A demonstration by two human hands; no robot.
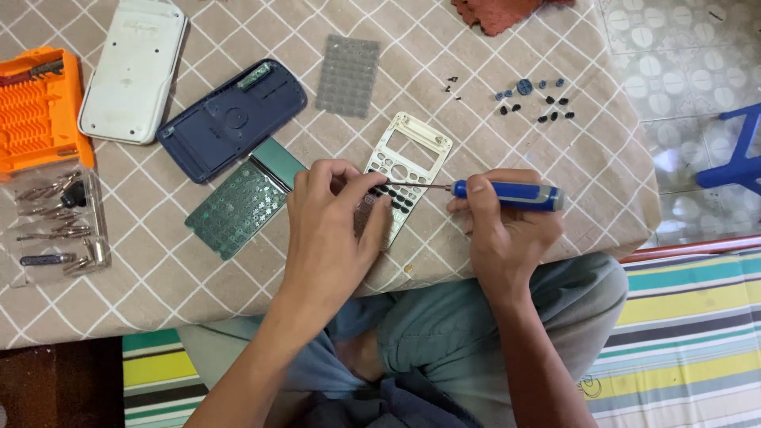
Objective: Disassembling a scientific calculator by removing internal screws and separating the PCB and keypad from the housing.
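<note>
pinching the blue-handled screwdriver (pixel 507 195) in right hand (pixel 499 230) fingers, left hand (pixel 329 214) pressed down on the silver calculator front panel (pixel 406 170) just right of the green circuit board (pixel 242 202), best keeping tip steady and panel flat against slipping among keys.

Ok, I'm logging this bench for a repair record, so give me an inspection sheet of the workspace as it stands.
Surface: low table under a beige cloth with white lattice lines.
Job's things: silver calculator front panel; blue-handled screwdriver, tip on the panel.
Clutter: green circuit board, dark blue back shell, white cover, grey rubber keypad mat, loose dark keys, orange bit holder, clear tray of bits.
Hands: left hand steadies the panel; right hand grips the screwdriver.
Cables: nothing seen.
Surroundings: striped mat, tiled floor, blue stool.
</note>
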